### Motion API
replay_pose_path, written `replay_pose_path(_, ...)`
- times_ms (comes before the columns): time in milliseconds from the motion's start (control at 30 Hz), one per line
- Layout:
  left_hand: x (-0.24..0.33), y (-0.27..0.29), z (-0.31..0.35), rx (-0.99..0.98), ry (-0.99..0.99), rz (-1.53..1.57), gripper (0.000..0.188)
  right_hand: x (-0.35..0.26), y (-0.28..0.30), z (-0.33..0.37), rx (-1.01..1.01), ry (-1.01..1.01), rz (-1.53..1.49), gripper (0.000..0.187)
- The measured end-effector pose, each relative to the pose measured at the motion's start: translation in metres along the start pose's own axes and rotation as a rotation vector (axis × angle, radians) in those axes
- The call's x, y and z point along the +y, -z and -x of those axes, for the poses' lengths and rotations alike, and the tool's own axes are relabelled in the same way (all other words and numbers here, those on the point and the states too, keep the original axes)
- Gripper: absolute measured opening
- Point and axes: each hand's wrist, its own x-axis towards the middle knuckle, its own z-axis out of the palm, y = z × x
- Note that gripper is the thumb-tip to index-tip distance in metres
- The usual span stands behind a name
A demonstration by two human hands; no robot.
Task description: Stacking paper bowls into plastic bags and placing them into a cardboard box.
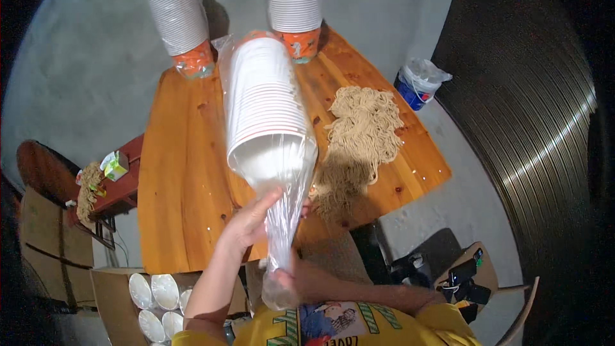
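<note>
A long stack of white paper tubs (272,106) in a clear plastic sleeve (284,218) lies tilted over the wooden table (173,186), its open mouth toward me. My left hand (253,221) is closed round the gathered sleeve just below the mouth of the nearest tub. Lower down, close to my body, my right hand (286,280) grips the loose, bunched end of the same sleeve; its fingers are partly hidden by plastic. A flat heap of tan strands (365,128), like yarn or noodles, lies on the table right of the stack.
Two wrapped tub stacks (176,16) (293,0) stand at the table's far edge. A cardboard box (115,295) of wrapped tubs sits lower left. A blue bucket (412,93) stands beyond the table's right edge. A wooden chair (490,269) carries dark items. A red bench (125,186) is at left.
</note>
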Motion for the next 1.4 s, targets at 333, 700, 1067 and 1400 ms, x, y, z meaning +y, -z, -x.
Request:
replay_pose_path(333, -0.001, -0.021, -0.006, 0.06, -0.009, 0.308, 0.055, 0.099, -0.01, 0.002, -0.538, 0.172, -0.797, 0.053)
replay_pose_path(700, -0.006, -0.029, -0.001, 0.294, -0.109, 0.254, 0.05, -0.038, 0.11, 0.059, 0.298, 0.31, 0.269, 0.045)
replay_pose_path(1067, -0.005, -0.042, 0.012, 0.397, 0.003, 0.342, 0.056, -0.003, 0.036, 0.033, -0.239, 0.059, -0.748, 0.036)
replay_pose_path(1400, -0.048, -0.046, 0.045, 0.31, 0.047, 0.153, 0.037, 0.045, 0.01, 0.032, -0.315, -0.401, -1.2, 0.029)
